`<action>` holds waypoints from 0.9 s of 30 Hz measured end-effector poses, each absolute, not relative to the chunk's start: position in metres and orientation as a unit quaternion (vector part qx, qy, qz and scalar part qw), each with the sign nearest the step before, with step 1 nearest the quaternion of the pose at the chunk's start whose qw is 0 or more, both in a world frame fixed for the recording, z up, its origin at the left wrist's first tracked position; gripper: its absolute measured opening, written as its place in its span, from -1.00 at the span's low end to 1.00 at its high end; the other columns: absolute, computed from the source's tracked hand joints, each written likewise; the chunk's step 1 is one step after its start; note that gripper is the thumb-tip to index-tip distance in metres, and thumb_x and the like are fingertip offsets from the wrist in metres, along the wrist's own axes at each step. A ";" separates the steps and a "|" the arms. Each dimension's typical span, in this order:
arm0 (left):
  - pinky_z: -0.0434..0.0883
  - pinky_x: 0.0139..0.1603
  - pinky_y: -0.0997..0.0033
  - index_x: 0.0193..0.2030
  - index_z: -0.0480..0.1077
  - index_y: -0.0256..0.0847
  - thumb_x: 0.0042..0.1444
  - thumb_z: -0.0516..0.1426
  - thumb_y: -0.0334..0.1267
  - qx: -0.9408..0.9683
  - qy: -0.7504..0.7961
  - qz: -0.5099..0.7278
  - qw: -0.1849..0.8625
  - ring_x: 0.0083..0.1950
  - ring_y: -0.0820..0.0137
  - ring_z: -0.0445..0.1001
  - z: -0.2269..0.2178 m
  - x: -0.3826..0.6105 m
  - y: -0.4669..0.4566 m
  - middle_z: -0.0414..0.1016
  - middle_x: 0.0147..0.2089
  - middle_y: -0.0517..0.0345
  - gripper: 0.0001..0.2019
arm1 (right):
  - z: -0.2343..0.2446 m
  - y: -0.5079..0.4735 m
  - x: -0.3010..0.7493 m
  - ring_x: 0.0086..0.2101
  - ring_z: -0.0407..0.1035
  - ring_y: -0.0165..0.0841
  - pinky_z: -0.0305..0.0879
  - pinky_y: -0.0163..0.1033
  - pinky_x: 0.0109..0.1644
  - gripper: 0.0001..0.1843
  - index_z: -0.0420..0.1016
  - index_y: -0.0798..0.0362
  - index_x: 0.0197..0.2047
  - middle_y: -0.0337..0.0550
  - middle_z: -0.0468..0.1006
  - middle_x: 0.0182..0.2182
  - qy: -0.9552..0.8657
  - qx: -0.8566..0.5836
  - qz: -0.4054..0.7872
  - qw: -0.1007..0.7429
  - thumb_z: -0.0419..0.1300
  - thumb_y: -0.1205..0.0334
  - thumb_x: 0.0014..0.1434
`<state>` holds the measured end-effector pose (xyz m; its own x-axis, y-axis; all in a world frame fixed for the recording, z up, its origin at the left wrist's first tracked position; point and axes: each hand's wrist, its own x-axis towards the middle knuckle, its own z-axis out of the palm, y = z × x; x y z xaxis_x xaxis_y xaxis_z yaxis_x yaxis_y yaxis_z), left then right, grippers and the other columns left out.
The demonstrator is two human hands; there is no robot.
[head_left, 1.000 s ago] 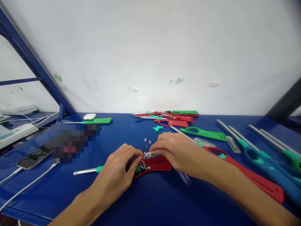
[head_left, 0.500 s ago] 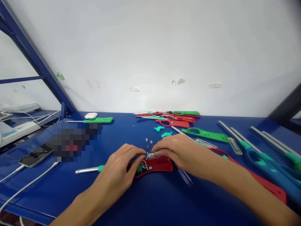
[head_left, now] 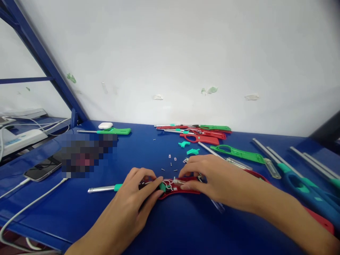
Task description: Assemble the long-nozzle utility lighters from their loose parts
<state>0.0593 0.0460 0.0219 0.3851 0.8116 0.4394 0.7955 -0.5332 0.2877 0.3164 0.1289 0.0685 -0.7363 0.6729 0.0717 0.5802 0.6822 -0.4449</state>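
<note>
An opened gas lighter lies in front of me, with its red handle half [head_left: 190, 191] inner side up and its metal tube [head_left: 102, 190] pointing left. White wires [head_left: 168, 183] run inside the handle. My left hand [head_left: 135, 198] is closed around the lighter near its green trigger [head_left: 162, 187]. Between the thumb and fingers of my right hand [head_left: 209, 173] is a small clear fuel tank [head_left: 179, 182], set low over the handle; its far end is hidden by the fingers. Tiny screws [head_left: 171, 164] and a turquoise trigger piece [head_left: 193, 152] lie beyond my hands.
Red and green lighter parts [head_left: 202, 139] are gathered near the wall. Green shell [head_left: 239, 151], blue lighters [head_left: 300, 184] and metal tubes lie right. At left are a phone [head_left: 44, 169] with cable, a whole green lighter [head_left: 117, 131] and a white case [head_left: 105, 125].
My right hand has brought the fuel tank down to the red handle. The left hand's fingers have shifted at the trigger, and the whole view has moved slightly.
</note>
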 end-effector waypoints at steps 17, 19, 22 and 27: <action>0.47 0.06 0.09 0.33 0.29 0.05 0.51 0.05 -0.15 0.834 0.503 0.221 0.047 0.02 0.20 0.40 0.022 0.058 0.039 0.37 0.07 0.09 -0.69 | 0.068 0.119 0.310 -0.18 0.54 -0.22 0.36 -0.15 -0.16 -0.65 0.68 -0.10 -0.02 -0.19 0.64 -0.14 -0.946 -0.310 0.064 0.065 0.20 0.51 0.32; 0.48 0.07 0.04 0.37 0.25 0.07 0.51 0.06 -0.13 0.835 0.503 0.220 0.034 0.03 0.16 0.40 0.021 0.058 0.040 0.38 0.08 0.08 -0.64 | 0.068 0.119 0.310 -0.20 0.52 -0.25 0.33 -0.17 -0.18 -0.51 0.67 -0.07 -0.05 -0.19 0.62 -0.13 -0.950 -0.305 0.050 0.053 0.16 0.68 0.19; 0.49 0.08 -0.02 0.39 0.24 0.08 0.50 0.06 -0.11 0.836 0.502 0.218 0.023 0.02 0.13 0.40 0.021 0.058 0.041 0.39 0.09 0.07 -0.62 | 0.067 0.121 0.311 -0.23 0.49 -0.26 0.28 -0.18 -0.20 -0.42 0.64 -0.08 -0.04 -0.21 0.61 -0.13 -0.954 -0.292 0.037 0.056 0.16 0.73 0.07; 0.49 0.03 -0.04 0.39 0.26 0.14 0.50 0.06 -0.15 0.841 0.506 0.189 0.029 -0.01 0.13 0.37 0.024 0.060 0.043 0.38 0.08 0.07 -0.63 | 0.064 0.125 0.313 -0.23 0.47 -0.25 0.23 -0.19 -0.22 -0.34 0.63 -0.16 0.04 -0.24 0.61 -0.12 -0.959 -0.277 0.036 0.051 0.19 0.73 0.04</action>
